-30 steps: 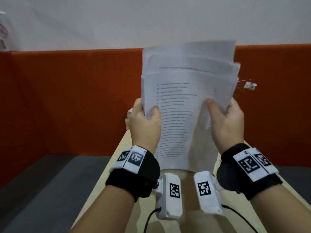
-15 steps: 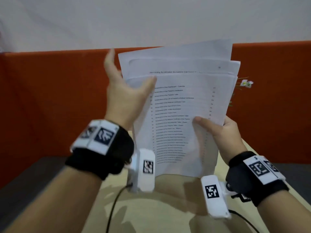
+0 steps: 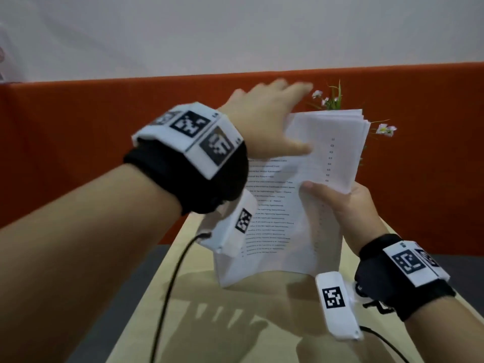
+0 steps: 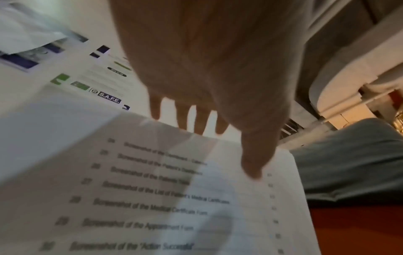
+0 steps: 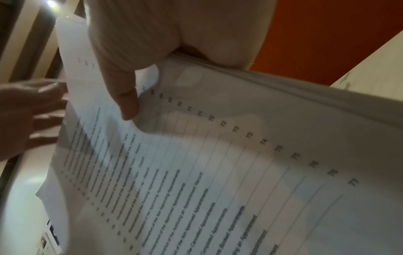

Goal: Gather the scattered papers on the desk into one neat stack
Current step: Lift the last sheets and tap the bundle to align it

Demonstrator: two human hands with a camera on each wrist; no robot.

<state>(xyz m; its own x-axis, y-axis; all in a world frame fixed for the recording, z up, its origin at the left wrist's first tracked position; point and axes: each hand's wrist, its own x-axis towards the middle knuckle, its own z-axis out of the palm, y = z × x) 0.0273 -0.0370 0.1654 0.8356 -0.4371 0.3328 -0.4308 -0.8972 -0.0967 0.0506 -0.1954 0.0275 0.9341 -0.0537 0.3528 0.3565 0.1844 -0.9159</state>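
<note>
Your right hand point(image 3: 348, 205) pinches the white printed paper stack point(image 3: 288, 210), upright, long side 12-to-6; left hand point(image 3: 264, 119) flat, fingers spread, on top.

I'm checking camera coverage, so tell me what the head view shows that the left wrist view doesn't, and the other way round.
Only the head view shows the right hand gripping the papers at their right edge, the wooden desk below, the orange partition, small flowers and both wrist bands. Only the left wrist view shows a printed sheet marked S.A.F.E. beyond the fingers, and readable "Screenshot of the..." lines. Both show the left hand open with straight fingers at the top of the papers.
</note>
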